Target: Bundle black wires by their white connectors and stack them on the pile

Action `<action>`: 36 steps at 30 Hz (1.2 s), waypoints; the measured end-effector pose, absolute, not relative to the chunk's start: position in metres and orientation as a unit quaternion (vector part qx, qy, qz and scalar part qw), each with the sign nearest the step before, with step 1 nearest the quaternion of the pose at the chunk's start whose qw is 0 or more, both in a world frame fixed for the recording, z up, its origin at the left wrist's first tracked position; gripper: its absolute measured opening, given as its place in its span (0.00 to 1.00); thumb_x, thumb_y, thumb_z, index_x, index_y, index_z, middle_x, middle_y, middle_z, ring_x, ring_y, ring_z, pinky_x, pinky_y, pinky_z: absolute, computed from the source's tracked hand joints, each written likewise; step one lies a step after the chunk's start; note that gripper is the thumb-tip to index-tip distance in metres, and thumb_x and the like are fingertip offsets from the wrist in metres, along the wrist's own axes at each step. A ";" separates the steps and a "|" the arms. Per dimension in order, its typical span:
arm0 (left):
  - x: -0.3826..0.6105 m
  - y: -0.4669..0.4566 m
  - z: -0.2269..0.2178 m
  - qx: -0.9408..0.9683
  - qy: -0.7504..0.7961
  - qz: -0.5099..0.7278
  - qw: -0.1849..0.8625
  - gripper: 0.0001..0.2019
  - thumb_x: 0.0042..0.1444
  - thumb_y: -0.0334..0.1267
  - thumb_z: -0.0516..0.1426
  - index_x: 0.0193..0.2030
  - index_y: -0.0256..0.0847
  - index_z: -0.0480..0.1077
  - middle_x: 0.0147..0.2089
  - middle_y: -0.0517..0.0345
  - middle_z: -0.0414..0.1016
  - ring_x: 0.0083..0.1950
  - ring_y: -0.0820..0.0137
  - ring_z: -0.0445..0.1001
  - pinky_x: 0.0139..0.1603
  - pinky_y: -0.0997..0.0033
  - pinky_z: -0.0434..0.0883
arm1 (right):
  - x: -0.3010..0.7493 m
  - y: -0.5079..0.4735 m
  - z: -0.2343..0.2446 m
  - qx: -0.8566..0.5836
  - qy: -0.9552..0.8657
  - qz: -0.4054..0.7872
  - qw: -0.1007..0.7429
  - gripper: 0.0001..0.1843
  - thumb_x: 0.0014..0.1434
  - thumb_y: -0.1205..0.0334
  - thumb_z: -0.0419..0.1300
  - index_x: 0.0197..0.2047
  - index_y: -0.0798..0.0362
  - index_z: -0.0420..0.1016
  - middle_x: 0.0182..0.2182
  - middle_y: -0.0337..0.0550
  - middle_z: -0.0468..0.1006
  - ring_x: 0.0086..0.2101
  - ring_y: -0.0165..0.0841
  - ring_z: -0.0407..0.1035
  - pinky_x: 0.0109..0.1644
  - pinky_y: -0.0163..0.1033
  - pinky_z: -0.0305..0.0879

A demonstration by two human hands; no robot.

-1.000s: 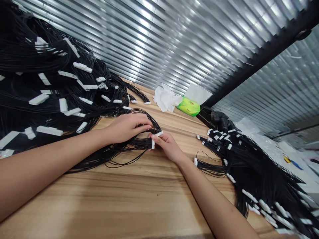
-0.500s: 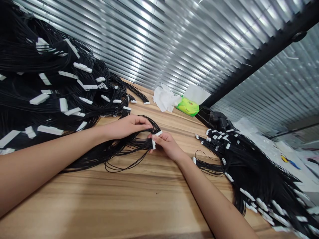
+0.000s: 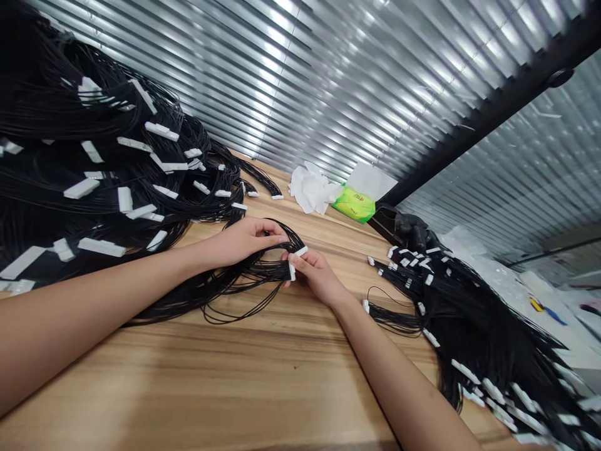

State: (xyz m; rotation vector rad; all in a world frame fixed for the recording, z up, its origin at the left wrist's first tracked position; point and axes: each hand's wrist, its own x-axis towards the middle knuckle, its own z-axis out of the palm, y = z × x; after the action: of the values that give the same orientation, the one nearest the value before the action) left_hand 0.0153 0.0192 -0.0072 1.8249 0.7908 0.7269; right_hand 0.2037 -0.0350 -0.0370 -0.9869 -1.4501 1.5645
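A bundle of thin black wires (image 3: 235,285) with white plastic connectors (image 3: 297,262) lies on the wooden table (image 3: 244,376) in front of me. My left hand (image 3: 239,241) is closed, its fingers pinching some of the black wires near the loop's top. Just to its right, my right hand (image 3: 315,275) pinches the white connector ends of the same bundle between thumb and fingers. The two hands nearly touch.
A large heap of black wire harnesses with white connectors (image 3: 94,169) fills the left side. A second heap (image 3: 474,332) lies at the right edge. At the back sit crumpled white tissue (image 3: 310,186) and a green tissue pack (image 3: 353,203). Metal blinds (image 3: 328,75) stand behind.
My hands stay on the bundle almost unmoved. The loose wire loops below my left hand have spread a little. The view shifted slightly.
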 end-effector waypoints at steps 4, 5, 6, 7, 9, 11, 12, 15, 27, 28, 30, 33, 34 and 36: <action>0.015 0.019 -0.007 0.745 0.327 0.312 0.490 0.12 0.54 0.44 0.57 0.35 0.37 0.75 0.36 0.59 0.79 0.38 0.70 0.74 0.45 0.72 0.69 | 0.203 -0.035 -0.036 -0.381 -0.571 0.617 0.385 0.17 0.56 0.46 0.60 0.35 0.54 0.76 0.18 0.34 0.73 0.23 0.28 0.65 0.33 0.33 0.62; 0.015 0.020 -0.007 0.747 0.324 0.314 0.488 0.12 0.54 0.44 0.58 0.35 0.37 0.75 0.36 0.59 0.79 0.38 0.70 0.74 0.45 0.72 0.69 | 0.203 -0.035 -0.036 -0.381 -0.576 0.615 0.382 0.18 0.56 0.46 0.60 0.34 0.54 0.76 0.18 0.34 0.73 0.23 0.28 0.65 0.34 0.33 0.62; 0.015 0.020 -0.008 0.750 0.322 0.314 0.485 0.11 0.54 0.44 0.58 0.35 0.37 0.76 0.36 0.59 0.79 0.38 0.70 0.74 0.45 0.72 0.69 | 0.203 -0.036 -0.035 -0.380 -0.580 0.613 0.379 0.18 0.56 0.47 0.60 0.33 0.54 0.76 0.18 0.34 0.73 0.23 0.28 0.65 0.34 0.33 0.62; 0.015 0.020 -0.008 0.754 0.319 0.313 0.482 0.11 0.54 0.43 0.58 0.35 0.37 0.76 0.36 0.59 0.79 0.38 0.70 0.74 0.44 0.72 0.69 | 0.202 -0.036 -0.035 -0.379 -0.584 0.611 0.377 0.18 0.56 0.47 0.60 0.32 0.55 0.76 0.18 0.35 0.72 0.23 0.28 0.65 0.34 0.33 0.62; 0.014 0.021 -0.009 0.764 0.312 0.305 0.476 0.12 0.54 0.44 0.57 0.36 0.37 0.76 0.36 0.58 0.79 0.38 0.70 0.74 0.43 0.72 0.69 | 0.202 -0.037 -0.034 -0.377 -0.589 0.611 0.371 0.18 0.56 0.47 0.60 0.32 0.55 0.77 0.18 0.35 0.73 0.23 0.28 0.66 0.34 0.33 0.62; 0.012 0.023 -0.011 0.775 0.299 0.295 0.473 0.13 0.54 0.45 0.57 0.36 0.37 0.76 0.36 0.58 0.79 0.38 0.70 0.74 0.43 0.73 0.69 | 0.202 -0.038 -0.034 -0.378 -0.590 0.613 0.365 0.18 0.55 0.46 0.60 0.33 0.55 0.77 0.20 0.35 0.74 0.23 0.28 0.66 0.33 0.34 0.62; 0.011 0.023 -0.011 0.779 0.293 0.290 0.472 0.13 0.54 0.46 0.57 0.36 0.38 0.76 0.36 0.58 0.79 0.38 0.70 0.74 0.42 0.73 0.69 | 0.202 -0.039 -0.034 -0.379 -0.591 0.613 0.362 0.18 0.55 0.46 0.60 0.33 0.55 0.77 0.20 0.36 0.75 0.24 0.28 0.67 0.33 0.34 0.63; 0.009 0.023 -0.012 0.790 0.283 0.281 0.465 0.13 0.54 0.45 0.57 0.37 0.38 0.77 0.36 0.58 0.79 0.38 0.70 0.74 0.41 0.74 0.69 | 0.201 -0.040 -0.033 -0.378 -0.599 0.610 0.355 0.18 0.55 0.46 0.60 0.34 0.54 0.77 0.21 0.36 0.75 0.24 0.29 0.68 0.33 0.34 0.63; 0.014 0.018 -0.010 0.803 0.331 0.348 0.354 0.13 0.57 0.45 0.56 0.35 0.38 0.76 0.28 0.61 0.74 0.26 0.76 0.64 0.25 0.77 0.58 | 0.197 -0.037 -0.038 -0.406 -0.541 0.603 0.422 0.16 0.52 0.47 0.63 0.33 0.53 0.76 0.20 0.34 0.73 0.23 0.29 0.67 0.33 0.35 0.65; 0.013 0.018 -0.010 0.805 0.332 0.362 0.333 0.13 0.58 0.46 0.55 0.36 0.39 0.76 0.30 0.61 0.75 0.27 0.75 0.65 0.27 0.76 0.60 | 0.197 -0.037 -0.039 -0.407 -0.532 0.603 0.433 0.15 0.52 0.48 0.63 0.33 0.52 0.76 0.21 0.35 0.73 0.23 0.29 0.67 0.33 0.36 0.65; 0.010 0.016 -0.009 0.813 0.331 0.396 0.269 0.14 0.60 0.45 0.52 0.39 0.40 0.75 0.35 0.59 0.77 0.32 0.73 0.69 0.32 0.75 0.63 | 0.196 -0.035 -0.041 -0.407 -0.517 0.598 0.458 0.15 0.52 0.48 0.63 0.33 0.52 0.75 0.22 0.35 0.74 0.24 0.29 0.67 0.33 0.36 0.65; 0.005 0.012 -0.005 0.826 0.285 0.453 0.177 0.13 0.62 0.40 0.50 0.40 0.40 0.74 0.38 0.57 0.77 0.37 0.71 0.71 0.39 0.73 0.65 | 0.197 -0.030 -0.045 -0.427 -0.499 0.561 0.504 0.15 0.53 0.48 0.62 0.34 0.52 0.75 0.21 0.35 0.72 0.23 0.28 0.66 0.31 0.34 0.63; 0.004 0.010 -0.004 0.829 0.258 0.469 0.164 0.13 0.63 0.39 0.49 0.39 0.39 0.74 0.36 0.56 0.76 0.37 0.71 0.71 0.40 0.72 0.65 | 0.197 -0.028 -0.046 -0.442 -0.495 0.538 0.520 0.16 0.53 0.48 0.62 0.34 0.53 0.74 0.21 0.35 0.72 0.23 0.28 0.65 0.30 0.34 0.61; 0.002 0.007 -0.002 0.827 0.202 0.500 0.157 0.15 0.63 0.36 0.46 0.36 0.38 0.73 0.33 0.55 0.75 0.36 0.71 0.71 0.40 0.72 0.66 | 0.199 -0.025 -0.048 -0.474 -0.481 0.480 0.560 0.17 0.53 0.47 0.62 0.33 0.54 0.73 0.18 0.34 0.69 0.22 0.28 0.64 0.29 0.34 0.59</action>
State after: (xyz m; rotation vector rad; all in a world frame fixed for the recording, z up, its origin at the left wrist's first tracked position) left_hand 0.0019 0.0074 -0.0023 2.3680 0.5781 1.4310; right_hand 0.1989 -0.0249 -0.0478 -1.1181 -1.1334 1.1320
